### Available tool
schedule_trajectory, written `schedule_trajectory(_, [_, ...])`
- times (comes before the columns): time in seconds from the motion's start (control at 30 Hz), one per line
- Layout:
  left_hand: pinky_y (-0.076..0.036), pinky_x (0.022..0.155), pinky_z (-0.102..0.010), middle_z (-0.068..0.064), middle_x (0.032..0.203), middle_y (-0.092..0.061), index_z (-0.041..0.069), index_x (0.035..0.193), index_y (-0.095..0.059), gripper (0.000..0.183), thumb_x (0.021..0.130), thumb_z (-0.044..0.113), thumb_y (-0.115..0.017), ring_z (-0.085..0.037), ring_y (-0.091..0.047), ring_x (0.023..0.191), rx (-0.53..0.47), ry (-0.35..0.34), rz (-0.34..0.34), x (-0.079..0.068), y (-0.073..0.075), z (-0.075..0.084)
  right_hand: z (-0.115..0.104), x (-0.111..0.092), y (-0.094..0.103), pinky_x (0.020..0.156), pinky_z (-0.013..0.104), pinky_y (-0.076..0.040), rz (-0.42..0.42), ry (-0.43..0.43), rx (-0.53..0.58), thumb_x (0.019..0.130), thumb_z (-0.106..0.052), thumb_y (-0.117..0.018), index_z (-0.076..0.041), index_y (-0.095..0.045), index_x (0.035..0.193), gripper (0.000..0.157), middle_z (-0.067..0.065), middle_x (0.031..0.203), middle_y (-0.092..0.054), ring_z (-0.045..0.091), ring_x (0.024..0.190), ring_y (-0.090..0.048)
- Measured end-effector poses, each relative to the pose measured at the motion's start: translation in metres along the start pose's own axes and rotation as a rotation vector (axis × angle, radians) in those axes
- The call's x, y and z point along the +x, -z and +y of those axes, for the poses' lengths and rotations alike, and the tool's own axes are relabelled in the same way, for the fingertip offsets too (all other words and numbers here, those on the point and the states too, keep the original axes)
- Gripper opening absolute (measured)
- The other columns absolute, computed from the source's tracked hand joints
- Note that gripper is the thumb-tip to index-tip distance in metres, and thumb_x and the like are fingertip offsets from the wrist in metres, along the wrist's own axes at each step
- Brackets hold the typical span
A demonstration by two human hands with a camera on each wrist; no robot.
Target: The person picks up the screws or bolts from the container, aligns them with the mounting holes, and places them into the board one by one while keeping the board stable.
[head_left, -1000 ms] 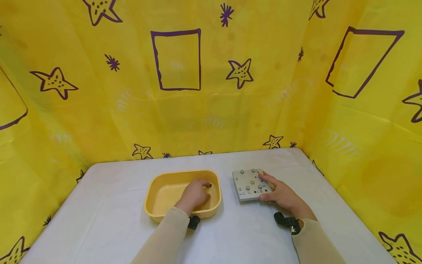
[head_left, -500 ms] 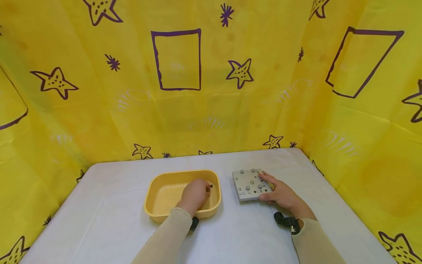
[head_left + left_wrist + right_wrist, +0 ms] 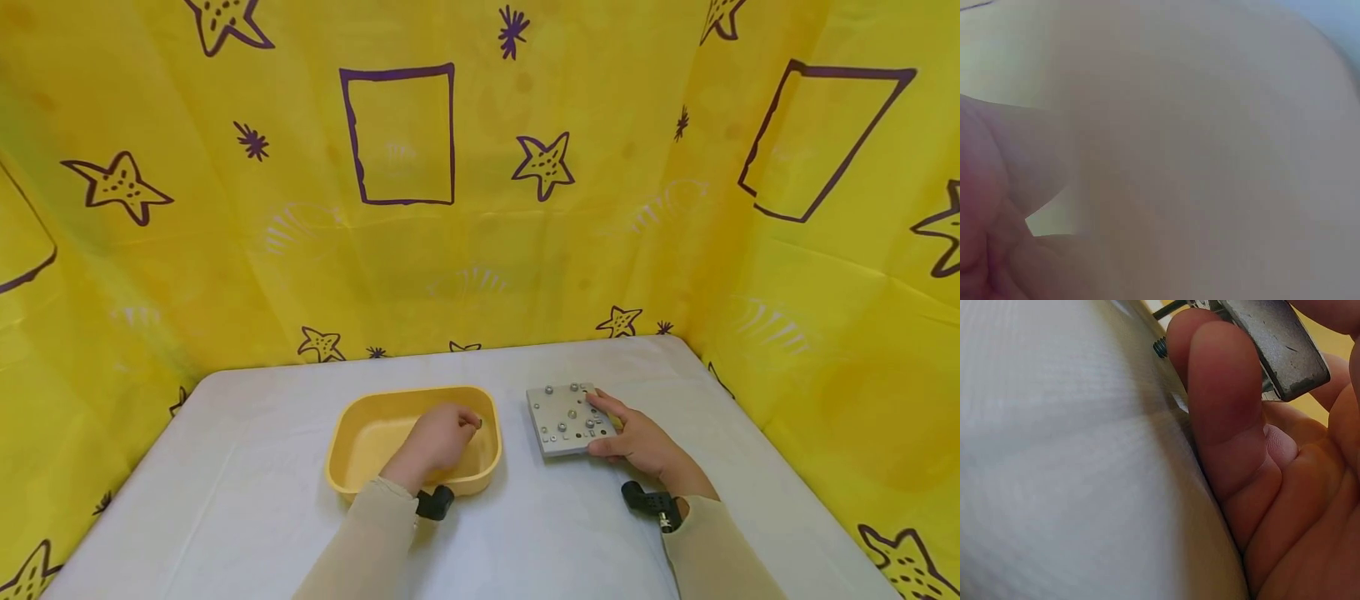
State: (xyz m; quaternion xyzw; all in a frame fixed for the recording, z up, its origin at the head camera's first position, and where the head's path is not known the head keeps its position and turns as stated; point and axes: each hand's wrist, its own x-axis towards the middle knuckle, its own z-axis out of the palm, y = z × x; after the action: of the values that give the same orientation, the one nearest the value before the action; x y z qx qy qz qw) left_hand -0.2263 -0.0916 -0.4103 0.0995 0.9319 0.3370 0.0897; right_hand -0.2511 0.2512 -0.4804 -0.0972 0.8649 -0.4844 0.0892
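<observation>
Over the right end of a yellow tray (image 3: pixel 349 479), my left hand (image 3: pixel 438 440) pinches a small dark piece (image 3: pixel 479 423) between thumb and fingers. Only its tip shows, so its kind is unclear. The left wrist view is mostly a blur, with part of the hand (image 3: pixel 985 187) at its left edge. My right hand (image 3: pixel 637 442) grips the right side of a square grey metal plate (image 3: pixel 552 414) with bolts and holes in its top. In the right wrist view, curled fingers (image 3: pixel 1225 394) lie against the metal block (image 3: pixel 1282 347), and a threaded bolt end (image 3: pixel 1160 347) sticks out below it.
A white cloth (image 3: pixel 247 508) covers the table. Yellow curtains (image 3: pixel 450 275) with drawn stars hang behind and along both sides. A black wrist camera (image 3: pixel 435 503) sits at the left sleeve, another black camera (image 3: pixel 651 502) at the right.
My left hand has closed on the dark piece, which lay more exposed at its fingertips before, then has turned and shifted slightly left. The right hand and the metal plate stay in place.
</observation>
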Motion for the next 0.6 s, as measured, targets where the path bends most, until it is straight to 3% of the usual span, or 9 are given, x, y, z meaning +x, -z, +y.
schedule_trajectory(0.17, [-0.047, 0.062, -0.033, -0.011, 0.099, -0.064, 0.005, 0.107, -0.066, 0.021, 0.105, 0.022, -0.054, -0.02, -0.055, 0.065, -0.358, 0.023, -0.082, -0.004, 0.021, 0.016, 0.001, 0.0, 0.0, 0.114, 0.061, -0.008, 0.0, 0.002, 0.005, 0.07, -0.049, -0.086, -0.028, -0.04, 0.154, 0.098, -0.006, 0.164, -0.018, 0.033, 0.149, -0.01])
schedule_trajectory(0.33, [-0.052, 0.062, -0.029, -0.013, 0.095, -0.067, 0.003, 0.105, -0.068, 0.023, 0.104, 0.022, -0.056, -0.019, -0.055, 0.062, -0.605, -0.004, -0.091, 0.007, 0.023, 0.03, 0.002, 0.0, 0.002, 0.114, 0.06, -0.01, -0.005, 0.004, 0.023, 0.073, -0.045, -0.087, -0.027, -0.039, 0.155, 0.096, -0.005, 0.165, -0.016, 0.033, 0.148, -0.013])
schedule_trajectory(0.47, [-0.054, 0.064, -0.026, -0.012, 0.095, -0.069, 0.004, 0.108, -0.07, 0.02, 0.101, 0.021, -0.061, -0.021, -0.059, 0.068, -0.704, 0.044, -0.048, 0.022, 0.015, 0.04, 0.002, 0.0, 0.002, 0.113, 0.059, -0.012, -0.017, -0.003, 0.059, 0.073, -0.042, -0.087, -0.027, -0.039, 0.155, 0.096, -0.005, 0.165, -0.015, 0.032, 0.144, -0.018])
schedule_trajectory(0.6, [-0.054, 0.063, -0.025, -0.011, 0.095, -0.071, 0.004, 0.114, -0.068, 0.019, 0.1, 0.017, -0.062, -0.024, -0.063, 0.07, -0.706, 0.082, -0.013, 0.033, 0.008, 0.05, -0.001, -0.002, 0.003, 0.114, 0.058, -0.012, -0.021, -0.01, 0.089, 0.072, -0.04, -0.088, -0.027, -0.04, 0.154, 0.096, -0.006, 0.164, -0.017, 0.03, 0.144, -0.019])
